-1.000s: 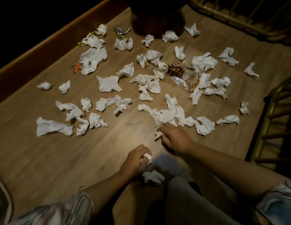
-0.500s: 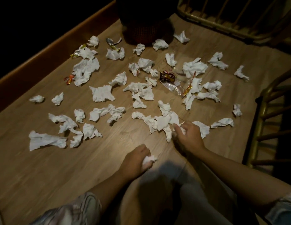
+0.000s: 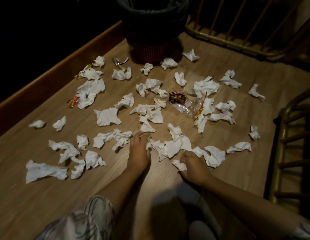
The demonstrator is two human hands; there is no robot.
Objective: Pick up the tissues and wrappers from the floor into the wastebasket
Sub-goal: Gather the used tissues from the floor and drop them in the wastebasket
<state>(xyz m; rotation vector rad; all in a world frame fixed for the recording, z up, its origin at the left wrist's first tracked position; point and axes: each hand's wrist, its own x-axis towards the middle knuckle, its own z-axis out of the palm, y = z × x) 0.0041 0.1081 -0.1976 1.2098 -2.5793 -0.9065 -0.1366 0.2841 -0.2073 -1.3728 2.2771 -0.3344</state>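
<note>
Several crumpled white tissues (image 3: 108, 116) lie scattered over the wooden floor (image 3: 38, 205). Wrappers lie among them: a dark red and gold one (image 3: 176, 98) on clear plastic (image 3: 186, 109), an orange one (image 3: 72, 103), and silver-yellow ones (image 3: 118, 61) near the wastebasket (image 3: 150, 33). The wastebasket is dark with a red mesh base and stands at the far edge. My left hand (image 3: 139, 149) reaches into the near tissue pile (image 3: 176, 144), with white tissue showing at its thumb side. My right hand (image 3: 193, 164) is a fist closed on a crumpled tissue (image 3: 179, 165).
A raised wooden border (image 3: 52, 73) runs along the left side of the floor. Brass-coloured railings (image 3: 237, 38) stand at the back right, and a brass frame (image 3: 282, 153) stands on the right. My knees (image 3: 168, 219) are at the bottom.
My left hand moved forward from near my knee into the tissue pile. My right hand pulled back toward me with a tissue bunched in it. The view tilted up, showing more of the wastebasket.
</note>
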